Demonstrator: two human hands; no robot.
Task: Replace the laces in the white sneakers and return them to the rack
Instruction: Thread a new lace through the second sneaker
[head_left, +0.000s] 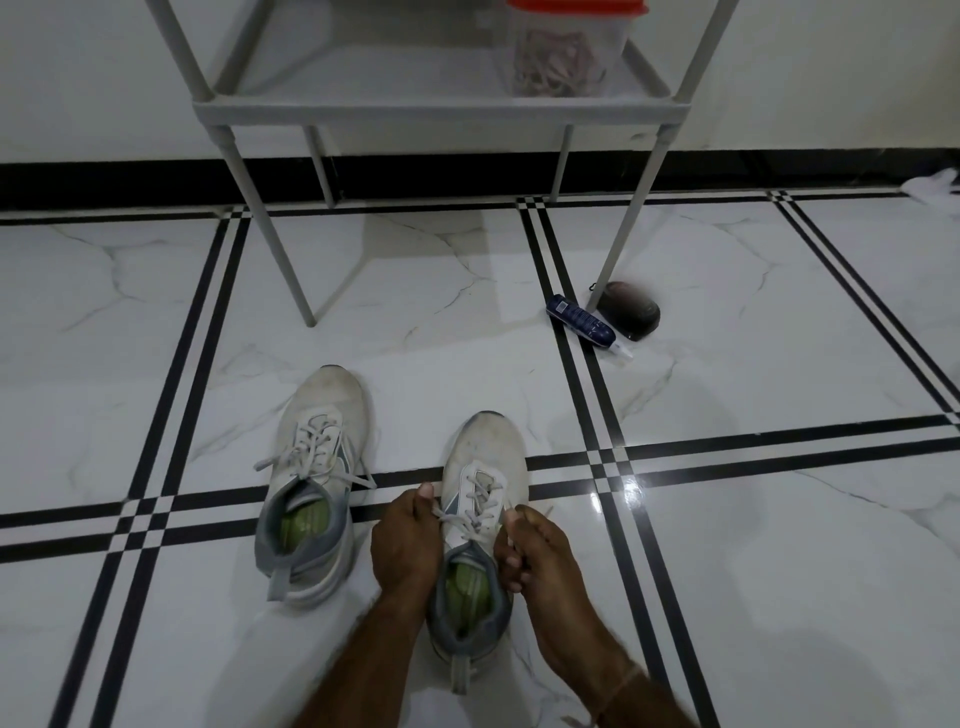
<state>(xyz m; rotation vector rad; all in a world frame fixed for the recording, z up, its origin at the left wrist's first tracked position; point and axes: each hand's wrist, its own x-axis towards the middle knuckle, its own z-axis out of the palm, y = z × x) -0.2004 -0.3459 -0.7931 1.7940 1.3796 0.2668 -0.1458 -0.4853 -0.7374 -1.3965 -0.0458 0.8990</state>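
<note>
A worn white mesh sneaker (485, 457) with a grey collar stands near on the glossy marble-patterned floor (779, 545), toe pointing away, set between both hands for lacing. The left hand (408, 540) pinches one end of its grey-white lace (480, 501). The right hand (537, 551) is curled round the other end, seemingly drawing the crossings snug. To the left a second white sneaker (322, 410) stands laced, ends loose. Beyond, the pale grey shelf rack (436, 111) holds a clear red-lidded tub (566, 52) of laces.
</note>
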